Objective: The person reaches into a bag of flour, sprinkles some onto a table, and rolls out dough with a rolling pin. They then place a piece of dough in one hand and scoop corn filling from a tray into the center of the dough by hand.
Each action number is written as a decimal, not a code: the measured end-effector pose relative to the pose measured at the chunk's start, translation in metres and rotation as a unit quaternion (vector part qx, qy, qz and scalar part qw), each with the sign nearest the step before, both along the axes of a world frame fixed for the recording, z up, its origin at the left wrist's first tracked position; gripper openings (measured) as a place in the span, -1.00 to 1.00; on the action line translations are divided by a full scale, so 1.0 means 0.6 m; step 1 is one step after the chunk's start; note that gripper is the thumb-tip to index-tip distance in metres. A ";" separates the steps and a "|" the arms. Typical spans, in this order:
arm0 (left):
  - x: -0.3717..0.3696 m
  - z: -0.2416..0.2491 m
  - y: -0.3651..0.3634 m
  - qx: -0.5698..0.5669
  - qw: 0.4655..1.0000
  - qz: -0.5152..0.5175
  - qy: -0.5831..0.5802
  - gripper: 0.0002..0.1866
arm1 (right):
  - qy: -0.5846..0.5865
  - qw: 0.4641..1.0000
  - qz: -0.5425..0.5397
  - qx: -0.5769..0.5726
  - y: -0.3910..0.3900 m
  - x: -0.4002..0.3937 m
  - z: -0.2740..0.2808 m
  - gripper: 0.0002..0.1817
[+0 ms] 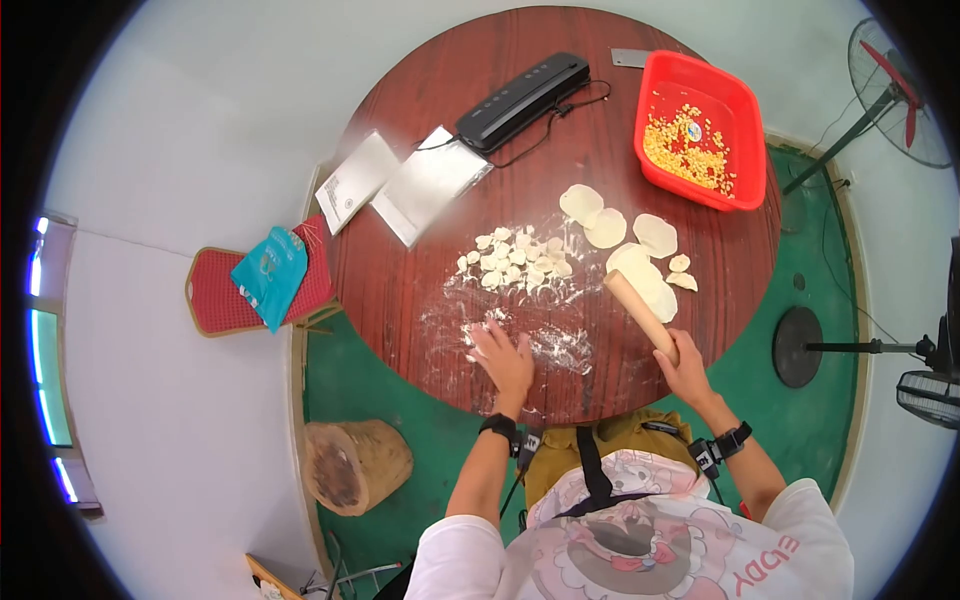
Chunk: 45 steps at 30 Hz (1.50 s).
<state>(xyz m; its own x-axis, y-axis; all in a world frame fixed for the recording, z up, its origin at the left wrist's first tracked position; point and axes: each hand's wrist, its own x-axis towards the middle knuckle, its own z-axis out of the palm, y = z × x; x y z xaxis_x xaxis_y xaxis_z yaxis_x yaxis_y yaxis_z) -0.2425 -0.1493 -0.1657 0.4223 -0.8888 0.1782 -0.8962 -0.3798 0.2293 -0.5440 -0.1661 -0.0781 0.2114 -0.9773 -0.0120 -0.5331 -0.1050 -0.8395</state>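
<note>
My left hand lies with its fingers spread on the floury tabletop, just below a pile of small dough pieces. Loose white flour is scattered around it. In my right hand is one end of a wooden rolling pin, which slants up to the left, its far end over a flat round of dough. More thin dough rounds lie above the pin. Two small dough pieces sit to its right.
A red basin holding yellow bits stands at the upper right, beside a metal blade. A black sealing machine with a cable and silvery packets lie at the upper left. Fans stand right of the round table.
</note>
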 end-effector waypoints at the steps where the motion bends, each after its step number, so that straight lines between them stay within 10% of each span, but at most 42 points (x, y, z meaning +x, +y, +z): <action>1: -0.016 0.015 0.012 0.050 0.995 -0.083 0.036 -0.30 | 0.001 1.000 -0.003 -0.005 -0.001 0.001 -0.002 -0.62; 2: -0.029 0.015 0.019 0.048 0.995 -0.084 0.035 -0.30 | 0.003 1.000 -0.006 -0.012 -0.003 0.005 -0.003 -0.62; 4: -0.048 0.010 0.033 0.129 0.872 -0.465 0.081 -0.35 | -0.001 1.000 -0.008 -0.016 -0.004 0.010 -0.004 -0.62; 13: 0.043 -0.028 0.002 -0.022 0.999 -0.010 -0.026 -0.30 | 0.004 1.000 -0.026 -0.010 -0.008 0.016 -0.010 -0.63; 21: -0.097 0.002 0.055 0.113 0.864 -0.489 0.041 -0.30 | 0.002 1.000 -0.009 -0.023 0.004 0.047 -0.017 -0.64; 29: -0.030 -0.010 0.084 0.083 0.979 -0.184 0.019 -0.27 | 0.002 1.000 0.006 -0.023 0.018 0.049 -0.022 -0.63; 40: -0.082 -0.002 0.094 0.095 0.829 -0.551 0.028 -0.31 | 0.011 0.999 0.044 -0.020 0.030 0.077 -0.030 -0.65; 45: -0.030 0.003 0.058 0.072 0.907 -0.415 0.022 -0.36 | 0.036 0.997 0.058 -0.024 0.036 0.068 -0.024 -0.65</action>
